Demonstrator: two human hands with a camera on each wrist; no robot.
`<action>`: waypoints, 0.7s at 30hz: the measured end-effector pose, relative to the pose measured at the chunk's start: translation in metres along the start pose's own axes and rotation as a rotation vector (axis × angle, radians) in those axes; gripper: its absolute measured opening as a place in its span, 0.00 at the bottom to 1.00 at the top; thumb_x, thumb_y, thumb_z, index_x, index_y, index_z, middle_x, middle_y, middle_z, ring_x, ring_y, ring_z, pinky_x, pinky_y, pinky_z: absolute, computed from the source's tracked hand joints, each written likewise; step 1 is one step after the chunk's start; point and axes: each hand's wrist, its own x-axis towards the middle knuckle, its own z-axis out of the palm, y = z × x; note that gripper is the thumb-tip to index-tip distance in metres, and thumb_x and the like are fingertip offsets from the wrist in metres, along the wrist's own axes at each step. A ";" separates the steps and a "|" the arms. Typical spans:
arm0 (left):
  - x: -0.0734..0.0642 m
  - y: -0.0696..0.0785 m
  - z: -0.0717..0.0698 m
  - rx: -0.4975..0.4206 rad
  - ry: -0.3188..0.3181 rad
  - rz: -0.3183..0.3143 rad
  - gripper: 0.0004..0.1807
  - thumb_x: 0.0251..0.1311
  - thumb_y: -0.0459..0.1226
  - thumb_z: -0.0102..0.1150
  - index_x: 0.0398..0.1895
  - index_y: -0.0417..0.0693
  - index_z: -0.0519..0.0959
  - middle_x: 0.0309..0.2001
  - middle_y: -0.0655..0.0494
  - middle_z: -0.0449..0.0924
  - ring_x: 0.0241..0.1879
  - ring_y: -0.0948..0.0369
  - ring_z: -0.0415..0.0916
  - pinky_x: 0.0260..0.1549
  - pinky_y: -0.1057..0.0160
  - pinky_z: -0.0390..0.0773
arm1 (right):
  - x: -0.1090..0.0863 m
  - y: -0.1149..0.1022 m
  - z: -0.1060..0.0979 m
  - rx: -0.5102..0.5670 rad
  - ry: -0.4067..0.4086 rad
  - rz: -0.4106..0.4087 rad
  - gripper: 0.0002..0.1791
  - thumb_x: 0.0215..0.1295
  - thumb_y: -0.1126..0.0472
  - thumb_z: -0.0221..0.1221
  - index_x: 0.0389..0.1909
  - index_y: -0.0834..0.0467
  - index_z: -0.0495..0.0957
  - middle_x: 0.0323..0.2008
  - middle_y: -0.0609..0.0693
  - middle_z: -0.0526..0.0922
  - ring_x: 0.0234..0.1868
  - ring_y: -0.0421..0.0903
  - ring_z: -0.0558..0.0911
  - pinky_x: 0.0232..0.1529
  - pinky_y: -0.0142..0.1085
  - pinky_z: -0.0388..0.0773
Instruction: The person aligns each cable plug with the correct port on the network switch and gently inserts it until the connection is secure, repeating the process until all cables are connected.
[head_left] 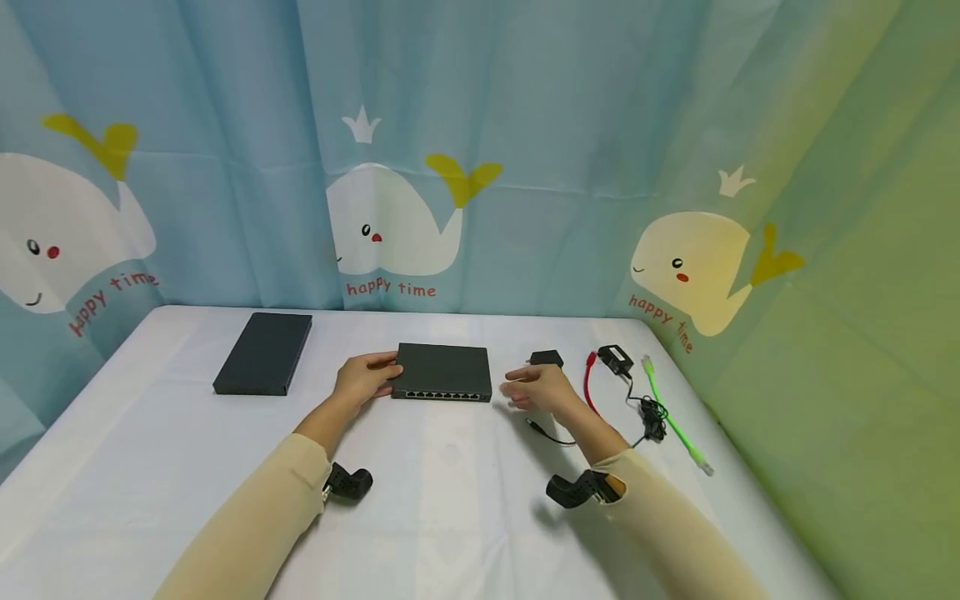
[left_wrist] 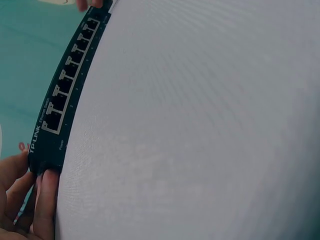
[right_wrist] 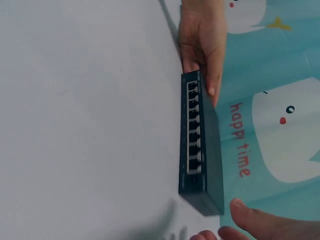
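A black TP-LINK Ethernet switch (head_left: 442,371) lies at mid-table, its row of ports facing me. My left hand (head_left: 366,377) grips its left end, thumb on top; in the left wrist view, fingers (left_wrist: 46,200) reach around the end by the lettering. Off the right end, my right hand (head_left: 542,388) hovers with loosely bent fingers and holds nothing. The right wrist view shows a gap between its thumb (right_wrist: 245,215) and the switch's near corner. Just behind that hand sits a small black block (head_left: 546,357), partly hidden by it.
A flat black box (head_left: 264,354) lies at the back left. To the right are a red cable (head_left: 588,383), a black power adapter (head_left: 615,360) with a bundled cord (head_left: 652,418), and a green network cable (head_left: 675,425). A curtain (head_left: 555,233) hangs behind the table.
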 end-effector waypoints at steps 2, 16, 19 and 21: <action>-0.001 0.000 0.000 0.002 0.001 0.001 0.26 0.66 0.39 0.62 0.67 0.46 0.73 0.65 0.46 0.74 0.58 0.51 0.77 0.43 0.67 0.84 | -0.006 0.002 -0.009 -0.048 -0.017 0.013 0.22 0.64 0.63 0.65 0.56 0.70 0.78 0.43 0.60 0.86 0.35 0.46 0.87 0.39 0.37 0.86; -0.003 0.000 -0.001 -0.016 -0.012 0.008 0.26 0.67 0.39 0.61 0.67 0.46 0.73 0.64 0.45 0.74 0.61 0.50 0.75 0.46 0.66 0.84 | -0.030 0.019 -0.037 -0.221 -0.123 0.072 0.17 0.60 0.63 0.69 0.48 0.68 0.83 0.31 0.52 0.89 0.29 0.39 0.84 0.33 0.34 0.84; -0.003 0.000 0.000 -0.019 -0.010 0.011 0.25 0.67 0.39 0.61 0.67 0.45 0.73 0.64 0.44 0.74 0.61 0.50 0.75 0.45 0.66 0.84 | -0.030 0.022 -0.036 -0.217 -0.121 0.095 0.15 0.58 0.65 0.70 0.46 0.67 0.85 0.32 0.52 0.89 0.28 0.37 0.83 0.31 0.31 0.84; -0.002 0.000 0.001 -0.020 -0.007 0.009 0.25 0.67 0.39 0.61 0.67 0.46 0.74 0.64 0.45 0.75 0.61 0.50 0.75 0.45 0.66 0.84 | -0.030 0.024 -0.035 -0.239 -0.110 0.102 0.14 0.56 0.64 0.71 0.43 0.65 0.86 0.31 0.51 0.89 0.27 0.36 0.82 0.29 0.30 0.82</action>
